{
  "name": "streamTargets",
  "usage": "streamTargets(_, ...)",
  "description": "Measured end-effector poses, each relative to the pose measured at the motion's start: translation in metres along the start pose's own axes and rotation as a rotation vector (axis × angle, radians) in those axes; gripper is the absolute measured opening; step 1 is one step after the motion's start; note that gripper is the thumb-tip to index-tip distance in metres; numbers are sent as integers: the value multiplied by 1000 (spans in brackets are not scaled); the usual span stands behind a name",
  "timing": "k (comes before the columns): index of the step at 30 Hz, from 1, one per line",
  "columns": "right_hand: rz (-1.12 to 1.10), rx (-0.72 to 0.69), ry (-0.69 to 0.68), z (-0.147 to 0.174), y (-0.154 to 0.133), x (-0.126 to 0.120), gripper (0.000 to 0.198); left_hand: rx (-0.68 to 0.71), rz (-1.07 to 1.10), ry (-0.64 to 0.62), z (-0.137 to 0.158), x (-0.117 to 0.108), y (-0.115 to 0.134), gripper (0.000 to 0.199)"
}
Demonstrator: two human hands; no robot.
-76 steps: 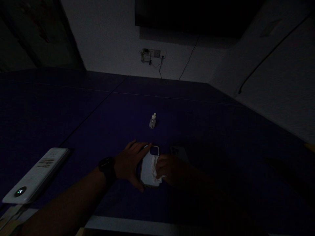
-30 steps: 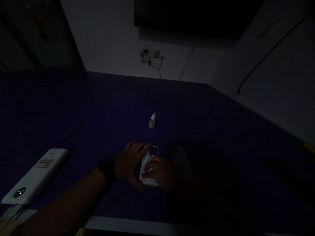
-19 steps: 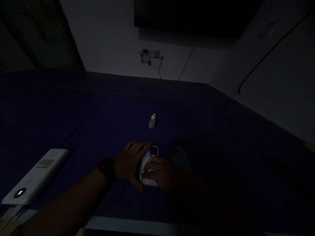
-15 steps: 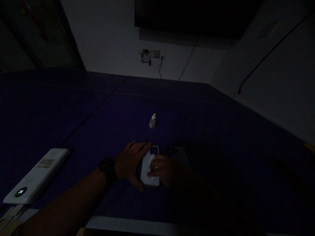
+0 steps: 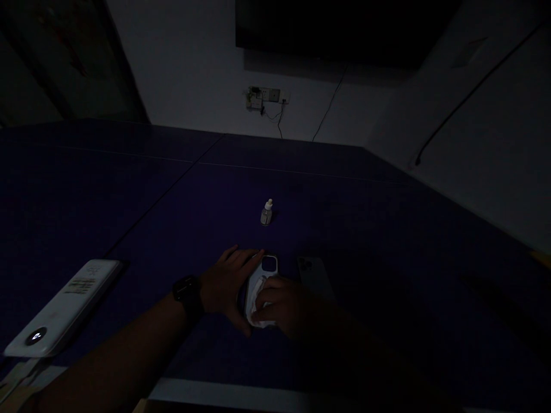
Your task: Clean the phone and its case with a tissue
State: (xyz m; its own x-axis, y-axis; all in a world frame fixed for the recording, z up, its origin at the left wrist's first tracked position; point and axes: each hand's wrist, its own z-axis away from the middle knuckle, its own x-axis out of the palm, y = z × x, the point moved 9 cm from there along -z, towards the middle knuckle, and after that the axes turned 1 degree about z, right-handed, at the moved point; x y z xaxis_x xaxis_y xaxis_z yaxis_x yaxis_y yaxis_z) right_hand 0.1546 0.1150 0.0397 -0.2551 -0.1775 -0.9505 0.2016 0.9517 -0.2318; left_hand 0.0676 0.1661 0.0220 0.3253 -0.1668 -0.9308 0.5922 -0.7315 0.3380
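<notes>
A pale phone case (image 5: 259, 272) with a large camera cutout lies on the dark blue table. My left hand (image 5: 228, 281), a watch on its wrist, grips the case along its left side, index finger at the top end and thumb near the bottom corner. My right hand (image 5: 279, 304) has its fingers closed on a crumpled white tissue (image 5: 256, 298), pressed against the lower part of the case. Just right of it lies a dark phone (image 5: 316, 275), camera lenses up, partly hidden by my right hand and forearm.
A small dropper bottle (image 5: 266, 213) stands beyond the case. At the left lies a white power bank (image 5: 64, 310) with a lit round display and a cable at its near end. Wall sockets (image 5: 264, 96) with cords are at the back, below a dark screen (image 5: 344, 28).
My right hand has slid the tissue down the case towards me, uncovering the camera cutout. My left hand stays in place.
</notes>
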Motion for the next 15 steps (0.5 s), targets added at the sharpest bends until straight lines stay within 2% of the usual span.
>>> streamTargets(5, 40, 51, 25, -4, 2, -5, 21, 6, -9, -11, 0, 1, 1, 151)
streamTargets(11, 8, -18, -29, -4, -5, -3, 23, 5, 2, 29, 0, -1, 0, 153)
streamTargets(15, 3, 16, -4, -4, -1, -5, 26, 5, 5, 30, 0, -1, 0, 153)
